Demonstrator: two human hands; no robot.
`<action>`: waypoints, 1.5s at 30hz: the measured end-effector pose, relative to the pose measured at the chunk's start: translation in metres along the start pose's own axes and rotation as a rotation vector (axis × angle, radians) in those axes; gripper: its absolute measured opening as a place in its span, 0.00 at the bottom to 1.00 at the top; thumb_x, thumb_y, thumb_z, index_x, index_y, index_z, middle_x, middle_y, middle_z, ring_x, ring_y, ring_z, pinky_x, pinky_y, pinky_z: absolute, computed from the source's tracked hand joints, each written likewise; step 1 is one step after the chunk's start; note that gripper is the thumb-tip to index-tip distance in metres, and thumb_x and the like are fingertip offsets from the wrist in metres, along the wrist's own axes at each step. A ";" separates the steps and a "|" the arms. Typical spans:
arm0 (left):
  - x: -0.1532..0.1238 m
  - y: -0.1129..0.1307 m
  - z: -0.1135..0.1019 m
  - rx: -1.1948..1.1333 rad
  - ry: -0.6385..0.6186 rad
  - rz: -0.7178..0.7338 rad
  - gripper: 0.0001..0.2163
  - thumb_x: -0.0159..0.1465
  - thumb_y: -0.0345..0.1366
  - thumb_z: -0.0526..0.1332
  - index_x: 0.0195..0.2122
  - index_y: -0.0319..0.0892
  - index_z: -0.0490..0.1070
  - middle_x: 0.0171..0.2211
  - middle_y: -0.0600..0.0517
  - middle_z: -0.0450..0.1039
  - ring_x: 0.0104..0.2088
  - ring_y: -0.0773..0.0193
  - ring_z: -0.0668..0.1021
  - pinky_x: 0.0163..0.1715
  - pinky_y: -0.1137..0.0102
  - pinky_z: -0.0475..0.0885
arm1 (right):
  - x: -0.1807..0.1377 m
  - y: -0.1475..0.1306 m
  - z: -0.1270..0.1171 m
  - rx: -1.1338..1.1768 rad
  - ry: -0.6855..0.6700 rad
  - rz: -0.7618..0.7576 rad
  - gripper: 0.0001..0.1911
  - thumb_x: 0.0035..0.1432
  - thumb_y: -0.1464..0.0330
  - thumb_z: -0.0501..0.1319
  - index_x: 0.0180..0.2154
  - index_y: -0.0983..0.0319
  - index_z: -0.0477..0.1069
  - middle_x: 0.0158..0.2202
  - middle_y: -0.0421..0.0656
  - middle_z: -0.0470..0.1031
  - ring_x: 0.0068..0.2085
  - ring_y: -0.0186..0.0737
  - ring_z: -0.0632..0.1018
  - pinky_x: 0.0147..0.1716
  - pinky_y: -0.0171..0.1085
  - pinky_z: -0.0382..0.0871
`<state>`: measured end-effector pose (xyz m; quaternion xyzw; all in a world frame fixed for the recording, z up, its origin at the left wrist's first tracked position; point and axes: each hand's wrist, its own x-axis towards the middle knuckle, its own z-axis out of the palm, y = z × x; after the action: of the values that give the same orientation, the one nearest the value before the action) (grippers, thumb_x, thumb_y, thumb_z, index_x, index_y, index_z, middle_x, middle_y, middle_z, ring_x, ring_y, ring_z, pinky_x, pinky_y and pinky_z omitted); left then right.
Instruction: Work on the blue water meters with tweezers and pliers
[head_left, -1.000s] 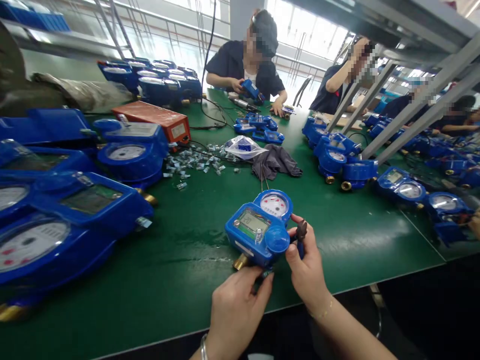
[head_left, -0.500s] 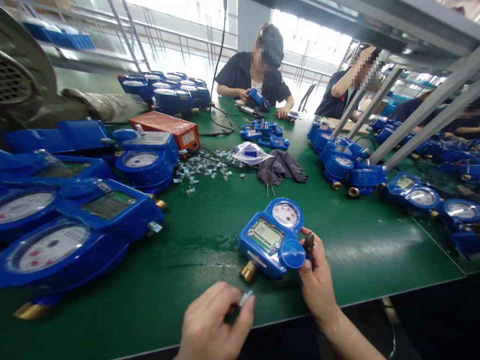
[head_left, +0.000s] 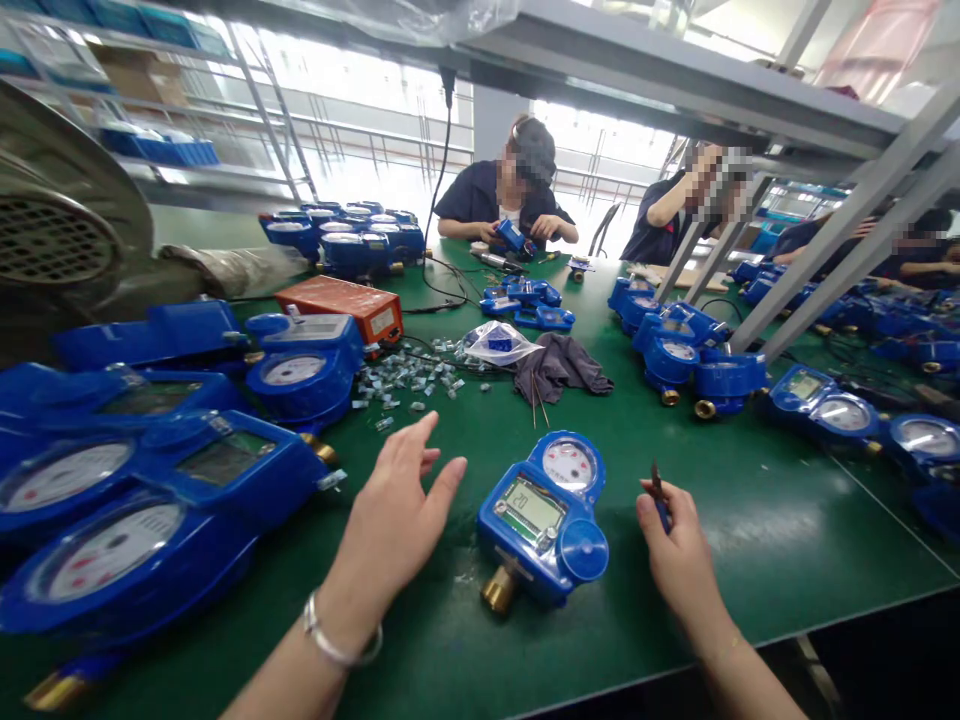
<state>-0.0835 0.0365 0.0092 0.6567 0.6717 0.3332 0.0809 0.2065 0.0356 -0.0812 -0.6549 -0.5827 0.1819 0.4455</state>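
My hands are well apart, and the blue meter (head_left: 517, 545) lies in the gap between them on the green table (head_left: 757, 560), touching neither. My left hand (head_left: 397, 505) is empty, its thumb spread away from the fingers and pointing toward the meter's left side; I can't tell whether the palm touches the table. My right hand (head_left: 681, 545) is closed around pliers (head_left: 661, 505), their dark tip standing up above my fingers, a clear strip of green between them and the meter. The meter's round blue lid (head_left: 583, 550) is on the side nearest my right hand, its brass fitting (head_left: 498, 590) points back toward me from the left-hand end, and its white dial (head_left: 568, 465) sits at the far side. Just past my left fingertips lie scattered small clear pieces (head_left: 420, 375). Beyond the meter, farther out than both hands, a grey cloth (head_left: 562, 368) lies crumpled, with two thin prongs (head_left: 540, 405) sticking out toward me. More blue meters (head_left: 259, 455) crowd together left of my left hand, and another blue meter (head_left: 821, 395) lies farther out, to the right of my right hand.
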 end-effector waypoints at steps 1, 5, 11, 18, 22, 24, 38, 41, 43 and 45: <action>-0.017 0.010 0.004 -0.179 -0.022 -0.029 0.25 0.64 0.47 0.52 0.60 0.47 0.51 0.53 0.44 0.65 0.47 0.55 0.75 0.44 0.60 0.74 | 0.011 0.005 0.001 -0.082 -0.001 -0.030 0.25 0.59 0.52 0.50 0.48 0.64 0.64 0.45 0.50 0.66 0.48 0.47 0.69 0.49 0.46 0.63; -0.078 0.036 0.036 -0.309 0.024 0.144 0.38 0.55 0.57 0.57 0.62 0.48 0.46 0.63 0.39 0.46 0.58 0.42 0.63 0.48 0.49 0.71 | 0.052 0.011 0.018 -0.274 -0.009 -0.062 0.23 0.56 0.56 0.55 0.48 0.65 0.67 0.47 0.55 0.65 0.51 0.57 0.65 0.51 0.56 0.57; -0.082 0.041 0.074 -0.103 0.228 0.242 0.32 0.49 0.36 0.69 0.53 0.44 0.54 0.63 0.38 0.37 0.62 0.37 0.53 0.48 0.46 0.71 | 0.110 -0.029 0.060 -0.300 -0.194 -0.201 0.17 0.57 0.62 0.58 0.47 0.62 0.70 0.50 0.52 0.67 0.54 0.52 0.64 0.54 0.50 0.56; -0.060 0.018 0.057 -0.243 0.051 0.363 0.31 0.50 0.33 0.68 0.52 0.47 0.54 0.62 0.42 0.37 0.61 0.43 0.54 0.49 0.51 0.71 | 0.161 -0.065 0.109 -0.120 -0.498 -0.131 0.15 0.61 0.59 0.56 0.40 0.65 0.69 0.33 0.41 0.73 0.31 0.33 0.74 0.34 0.38 0.71; -0.052 0.012 0.049 -0.406 -0.115 0.332 0.33 0.48 0.30 0.68 0.52 0.51 0.53 0.63 0.45 0.35 0.62 0.43 0.53 0.47 0.54 0.73 | 0.167 -0.067 0.107 0.010 -0.447 -0.065 0.15 0.61 0.59 0.56 0.41 0.65 0.68 0.37 0.42 0.72 0.34 0.35 0.74 0.34 0.39 0.72; -0.050 0.012 0.049 -0.438 -0.141 0.339 0.33 0.49 0.29 0.68 0.52 0.51 0.53 0.63 0.45 0.34 0.62 0.44 0.53 0.47 0.56 0.74 | 0.167 -0.063 0.095 0.085 -0.410 -0.047 0.14 0.61 0.60 0.56 0.40 0.65 0.68 0.36 0.41 0.72 0.33 0.34 0.73 0.33 0.37 0.71; -0.006 0.009 0.022 -0.328 -0.541 0.483 0.31 0.53 0.33 0.66 0.55 0.54 0.52 0.66 0.51 0.23 0.65 0.46 0.45 0.55 0.57 0.67 | 0.036 -0.054 -0.025 0.774 -0.369 -0.123 0.08 0.55 0.61 0.61 0.34 0.57 0.64 0.28 0.37 0.68 0.26 0.32 0.70 0.27 0.35 0.65; 0.004 0.008 0.013 -0.261 -0.614 0.443 0.33 0.54 0.35 0.65 0.58 0.56 0.52 0.67 0.54 0.19 0.65 0.47 0.45 0.56 0.59 0.65 | 0.022 -0.063 -0.021 0.640 -0.366 -0.220 0.04 0.54 0.67 0.63 0.34 0.58 0.69 0.30 0.39 0.72 0.31 0.34 0.73 0.32 0.35 0.67; -0.002 0.008 0.011 -0.217 -0.584 0.415 0.34 0.55 0.36 0.65 0.60 0.57 0.50 0.67 0.55 0.20 0.65 0.48 0.47 0.57 0.59 0.64 | 0.021 -0.067 -0.020 0.540 -0.361 -0.300 0.03 0.54 0.68 0.63 0.34 0.59 0.71 0.31 0.39 0.72 0.35 0.36 0.73 0.36 0.36 0.67; -0.020 0.007 0.013 -0.175 -0.449 0.376 0.32 0.57 0.36 0.63 0.60 0.56 0.51 0.68 0.55 0.27 0.64 0.49 0.51 0.58 0.57 0.63 | 0.022 -0.069 -0.021 0.488 -0.365 -0.376 0.03 0.54 0.69 0.63 0.33 0.59 0.71 0.32 0.40 0.72 0.36 0.37 0.73 0.37 0.37 0.67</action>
<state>-0.0681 0.0211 -0.0034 0.8173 0.4725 0.2453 0.2205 0.1863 0.0435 -0.0090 -0.3675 -0.7023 0.3445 0.5030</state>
